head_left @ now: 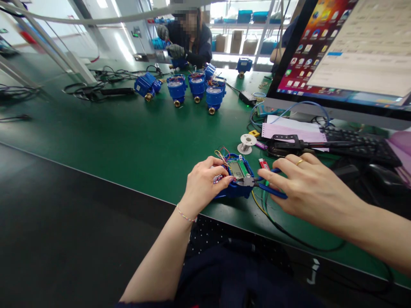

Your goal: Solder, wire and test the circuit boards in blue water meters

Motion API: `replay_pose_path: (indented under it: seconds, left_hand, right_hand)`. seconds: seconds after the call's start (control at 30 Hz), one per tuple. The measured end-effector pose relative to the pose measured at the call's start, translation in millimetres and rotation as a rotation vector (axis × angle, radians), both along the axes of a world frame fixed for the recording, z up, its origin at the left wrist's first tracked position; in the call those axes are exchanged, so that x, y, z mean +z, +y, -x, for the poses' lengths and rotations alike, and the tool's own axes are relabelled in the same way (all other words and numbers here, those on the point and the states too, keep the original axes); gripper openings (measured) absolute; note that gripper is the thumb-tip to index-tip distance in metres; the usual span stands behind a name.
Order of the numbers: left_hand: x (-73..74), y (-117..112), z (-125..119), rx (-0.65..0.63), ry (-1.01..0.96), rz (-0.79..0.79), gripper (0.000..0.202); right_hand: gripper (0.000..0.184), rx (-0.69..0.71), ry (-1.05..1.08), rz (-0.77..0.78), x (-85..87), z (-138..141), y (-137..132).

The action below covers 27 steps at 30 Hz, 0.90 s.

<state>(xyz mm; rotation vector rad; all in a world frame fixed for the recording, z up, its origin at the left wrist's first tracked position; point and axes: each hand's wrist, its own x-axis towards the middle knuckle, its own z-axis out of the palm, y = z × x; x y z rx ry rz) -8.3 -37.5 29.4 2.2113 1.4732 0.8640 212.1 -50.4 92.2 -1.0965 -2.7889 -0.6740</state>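
Observation:
An opened blue water meter with a small display and green circuit board lies near the table's front edge. My left hand is at its left side, thumb and fingers closed on thin wires that come out of the housing. In my right hand are cutting pliers with blue handles, the fingers wrapped round them. The plier jaws reach over the meter's right end, close to my left thumb. What exactly lies between the jaws is too small to tell.
Behind the meter are a solder wire spool, a red lighter and a black tool holder. A monitor and keyboard stand right. Several blue meters stand farther back, before a gloved co-worker. Cables trail along the front edge.

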Motion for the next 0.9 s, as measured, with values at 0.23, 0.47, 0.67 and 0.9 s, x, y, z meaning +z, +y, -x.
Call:
replay_pose_path:
  seconds: [0.23, 0.47, 0.67, 0.9]
  left_hand:
    - [0.0, -1.2, 0.0, 0.001, 0.014, 0.015, 0.010]
    - [-0.8, 0.2, 0.7, 0.009, -0.005, 0.025, 0.008]
    - [-1.7, 0.2, 1.3, 0.005, -0.034, 0.043, 0.007]
    - [-0.6, 2.2, 0.8, 0.010, -0.045, 0.062, 0.009]
  right_hand:
    - [0.019, 0.021, 0.012, -0.057, -0.6, 2.4, -5.4]
    - [0.025, 0.162, 0.040, -0.332, -20.1, -8.5, -14.9]
    - [0.024, -0.067, 0.459, 0.031, -47.8, -12.3, -13.2]
    - [0.027, -0.171, 0.570, 0.114, -46.3, -12.8, -12.7]
